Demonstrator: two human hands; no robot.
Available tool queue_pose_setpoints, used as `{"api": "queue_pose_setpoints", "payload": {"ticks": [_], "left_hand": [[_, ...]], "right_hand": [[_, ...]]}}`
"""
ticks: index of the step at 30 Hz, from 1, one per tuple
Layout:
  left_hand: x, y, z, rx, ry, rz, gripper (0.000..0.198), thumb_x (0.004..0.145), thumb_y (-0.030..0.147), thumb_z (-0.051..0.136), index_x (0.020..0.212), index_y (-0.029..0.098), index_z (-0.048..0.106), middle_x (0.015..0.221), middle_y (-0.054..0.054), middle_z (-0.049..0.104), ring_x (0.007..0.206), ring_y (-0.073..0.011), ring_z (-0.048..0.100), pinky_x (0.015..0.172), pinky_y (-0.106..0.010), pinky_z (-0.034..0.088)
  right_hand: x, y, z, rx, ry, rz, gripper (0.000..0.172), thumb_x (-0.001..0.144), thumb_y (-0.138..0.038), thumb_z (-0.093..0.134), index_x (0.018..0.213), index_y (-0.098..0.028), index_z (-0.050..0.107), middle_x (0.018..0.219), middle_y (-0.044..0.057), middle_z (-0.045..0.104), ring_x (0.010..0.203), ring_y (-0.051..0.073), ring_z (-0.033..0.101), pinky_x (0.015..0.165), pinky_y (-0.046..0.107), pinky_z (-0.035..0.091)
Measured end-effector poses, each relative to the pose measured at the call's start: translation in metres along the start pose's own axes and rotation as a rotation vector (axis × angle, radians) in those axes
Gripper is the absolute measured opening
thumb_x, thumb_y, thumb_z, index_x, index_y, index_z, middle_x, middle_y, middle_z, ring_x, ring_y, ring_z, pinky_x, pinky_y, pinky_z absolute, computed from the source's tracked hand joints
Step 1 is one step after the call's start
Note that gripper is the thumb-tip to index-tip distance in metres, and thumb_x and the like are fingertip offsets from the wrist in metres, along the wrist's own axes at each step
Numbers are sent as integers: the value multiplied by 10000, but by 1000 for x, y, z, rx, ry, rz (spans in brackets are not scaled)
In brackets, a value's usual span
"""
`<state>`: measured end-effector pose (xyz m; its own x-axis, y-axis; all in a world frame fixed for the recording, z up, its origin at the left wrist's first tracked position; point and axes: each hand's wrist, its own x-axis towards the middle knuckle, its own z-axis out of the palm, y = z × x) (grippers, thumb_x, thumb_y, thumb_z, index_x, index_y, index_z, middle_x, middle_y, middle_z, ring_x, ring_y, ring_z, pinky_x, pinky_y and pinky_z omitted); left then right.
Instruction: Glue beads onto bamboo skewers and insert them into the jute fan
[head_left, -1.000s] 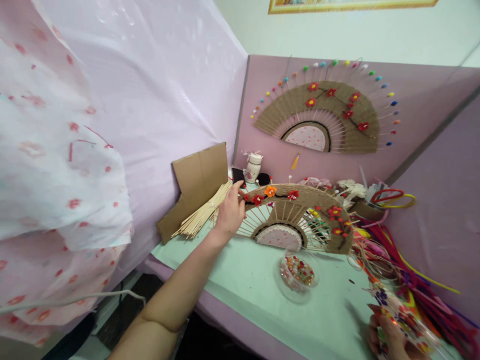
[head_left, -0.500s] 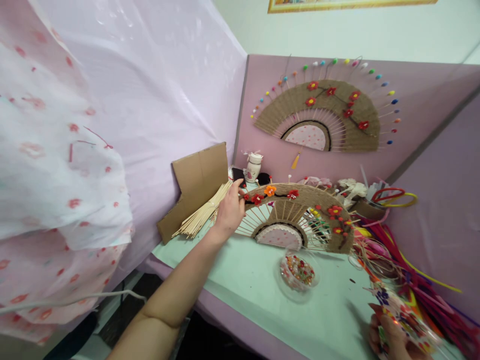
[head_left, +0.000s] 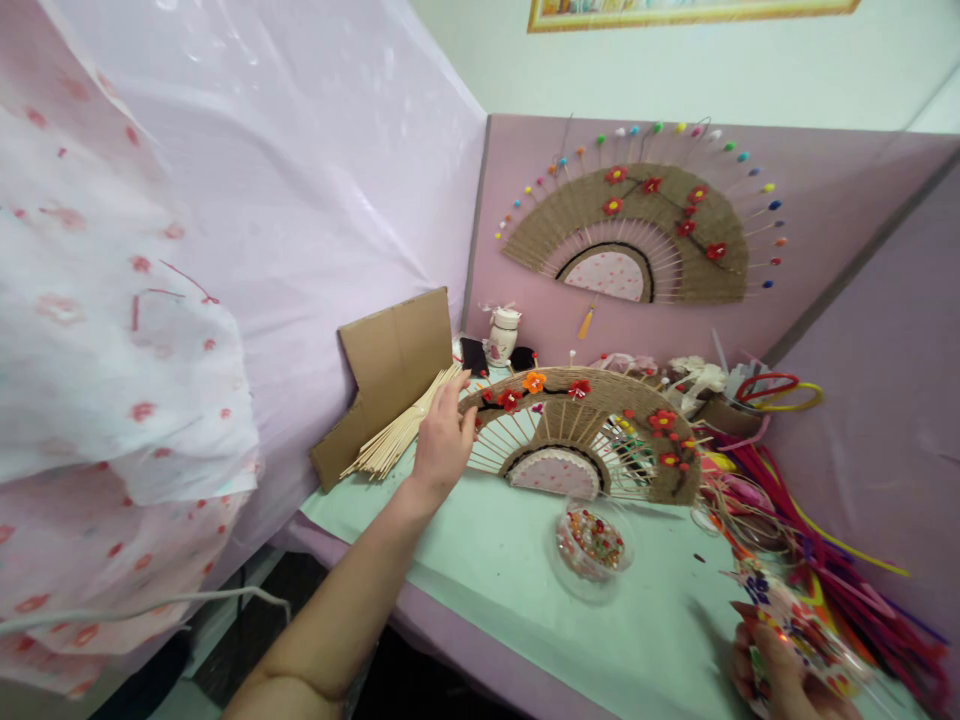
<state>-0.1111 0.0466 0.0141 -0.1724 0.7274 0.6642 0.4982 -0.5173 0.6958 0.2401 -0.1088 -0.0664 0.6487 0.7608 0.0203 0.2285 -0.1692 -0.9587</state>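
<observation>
A jute-wound fan (head_left: 600, 420) with red and orange felt flowers stands on the pale green table (head_left: 487, 560). My left hand (head_left: 444, 435) reaches out and grips the fan's left end, fingers closed on its edge. At the bottom right corner my right hand (head_left: 780, 675) holds a clear plastic packet of coloured beads (head_left: 802, 630); only part of the hand shows. A clear round dish of beads (head_left: 592, 545) sits in front of the fan.
A bundle of bamboo sticks (head_left: 397, 435) and a cardboard piece (head_left: 390, 370) lean at the left. A second fan (head_left: 637, 235) hangs on the pink partition. Pipe cleaners (head_left: 810, 520) pile up at the right. A small white jar (head_left: 502, 335) stands at the back.
My left hand has slid slightly down and left along the fan's end. The view shifted a little; the right hand keeps hold of the packet.
</observation>
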Motion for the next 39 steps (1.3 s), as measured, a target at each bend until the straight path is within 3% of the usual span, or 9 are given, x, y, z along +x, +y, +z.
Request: {"api": "queue_pose_setpoints", "payload": {"ticks": [4,5,8,12,15,20,24,29,39], "left_hand": [[-35,13,3,-84,128,13,132,909,231,557,1028,204,606,977,-39,623,638,-95,561,629,-244,495],[-45,17,8,-106,94,25,76,905,229,559,943,202,619,895,-28,619,678,-114,572,643,-244,491],[-76,29,28,-231,-72,-15,156,910,211,513,826,199,644,821,-25,630,648,-116,567,625,-240,482],[-102,33,54,-286,-289,-226,218,909,284,502,816,199,681,678,-2,631,552,-117,540,594,-244,457],[-106,29,62,-220,-333,-317,252,887,343,535,718,196,651,553,31,557,530,-120,506,587,-243,416],[-101,20,64,-77,-230,-280,368,896,426,497,613,193,532,527,42,457,543,-123,455,561,-244,357],[-103,10,70,-41,-174,-228,195,894,259,438,845,189,613,740,-6,606,679,-147,568,685,-272,459],[-107,-1,78,-58,-187,-231,238,857,193,479,1037,197,634,1019,-71,665,848,-168,622,762,-307,509],[-103,4,74,-64,-224,-169,233,895,262,450,869,193,671,694,-1,557,671,-147,556,680,-273,478]], "right_hand": [[4,6,-4,-39,-19,-33,712,651,-861,584,845,-176,607,599,-5,562,550,166,517,504,310,431],[5,8,-4,-48,-20,-41,709,668,-852,580,865,-172,610,608,-7,567,552,163,520,514,309,435],[4,10,-5,-29,-32,-54,712,695,-840,569,912,-163,612,612,-16,562,536,150,502,506,301,427],[3,14,-2,24,-6,-49,710,693,-839,569,908,-165,616,591,-20,553,524,153,494,491,302,424],[1,15,-2,25,13,-66,691,739,-820,540,928,-162,629,566,-26,545,519,149,493,509,299,424],[-4,7,-5,58,-26,-42,702,729,-798,574,967,-142,645,544,-21,551,511,156,498,497,297,431],[-6,10,-4,118,12,-52,669,759,-767,568,983,-141,646,554,-33,537,507,138,476,496,277,414],[2,26,-5,174,-41,-17,702,731,-741,621,1063,-122,637,600,-32,555,510,137,487,477,268,416],[5,37,0,210,4,-20,674,741,-694,647,1067,-104,671,589,-18,570,511,144,500,478,268,421]]}}
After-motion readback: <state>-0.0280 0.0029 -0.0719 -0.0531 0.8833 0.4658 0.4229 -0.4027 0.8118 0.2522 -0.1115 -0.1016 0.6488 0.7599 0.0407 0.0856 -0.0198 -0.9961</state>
